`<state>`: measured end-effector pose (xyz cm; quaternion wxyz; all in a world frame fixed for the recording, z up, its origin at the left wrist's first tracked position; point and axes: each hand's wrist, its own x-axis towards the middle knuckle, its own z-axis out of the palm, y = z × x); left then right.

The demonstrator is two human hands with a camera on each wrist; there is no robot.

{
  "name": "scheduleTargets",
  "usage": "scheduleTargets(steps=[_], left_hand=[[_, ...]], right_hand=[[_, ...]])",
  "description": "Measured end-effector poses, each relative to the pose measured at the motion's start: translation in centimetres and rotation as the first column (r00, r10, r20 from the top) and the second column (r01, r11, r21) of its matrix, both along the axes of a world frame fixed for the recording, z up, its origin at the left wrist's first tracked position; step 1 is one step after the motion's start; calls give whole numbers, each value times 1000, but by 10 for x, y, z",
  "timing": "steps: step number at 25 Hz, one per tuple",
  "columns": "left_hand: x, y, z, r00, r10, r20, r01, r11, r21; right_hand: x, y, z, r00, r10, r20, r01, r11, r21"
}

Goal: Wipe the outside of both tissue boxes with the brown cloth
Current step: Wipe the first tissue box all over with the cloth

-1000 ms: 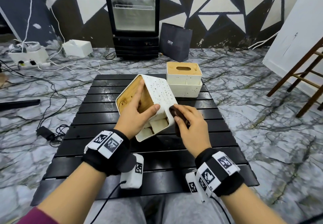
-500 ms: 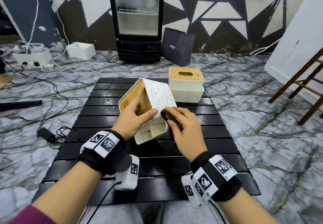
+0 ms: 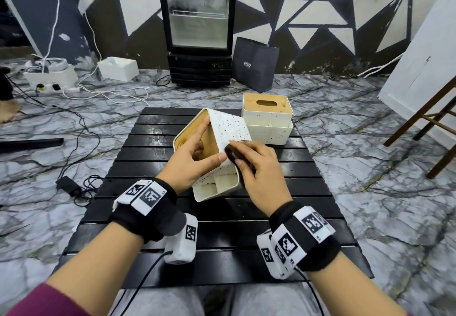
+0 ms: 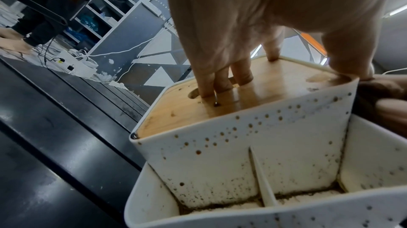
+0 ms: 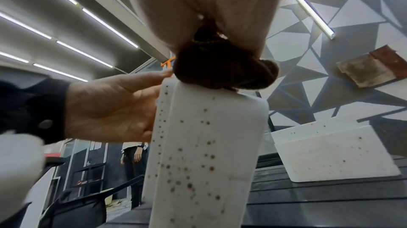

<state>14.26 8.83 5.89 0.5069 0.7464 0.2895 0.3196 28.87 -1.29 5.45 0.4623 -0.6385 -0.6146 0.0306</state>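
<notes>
A white speckled tissue box [image 3: 228,128] with a wooden lid is held tilted above the black slatted table [image 3: 153,217]. My left hand [image 3: 195,157] grips it, fingers [image 4: 220,82] across the wooden lid [image 4: 259,96] and thumb on the speckled side. My right hand [image 3: 251,165] holds the bunched brown cloth [image 3: 232,154] and presses it against the box's upper right edge [image 5: 209,144]; the same cloth [image 5: 222,68] shows dark in the right wrist view. The second tissue box [image 3: 267,116] stands upright at the table's far right [image 5: 334,153].
A glass-door fridge [image 3: 198,27] and a dark paper bag [image 3: 254,66] stand against the wall beyond the table. Cables, a power strip [image 3: 51,86] and a white box [image 3: 118,67] lie on the marble floor at left. A wooden chair [image 3: 434,123] is at right.
My right hand has slid the brown cloth up along the tilted box's side, from near its lower corner toward the upper edge. The left hand keeps its grip.
</notes>
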Motion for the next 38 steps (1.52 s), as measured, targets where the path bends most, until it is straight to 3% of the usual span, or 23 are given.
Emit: scheduleTargets(steps=[28,38], left_hand=[[3,7,-1,999,-37,-16,37,999,-26],[2,0,4,991,12,131,2,994,-105]], right_hand=[[-2,0,-1,999,22,-29,-20,999,50],[9,-6,-22,993,-72,-95,75,997,24]])
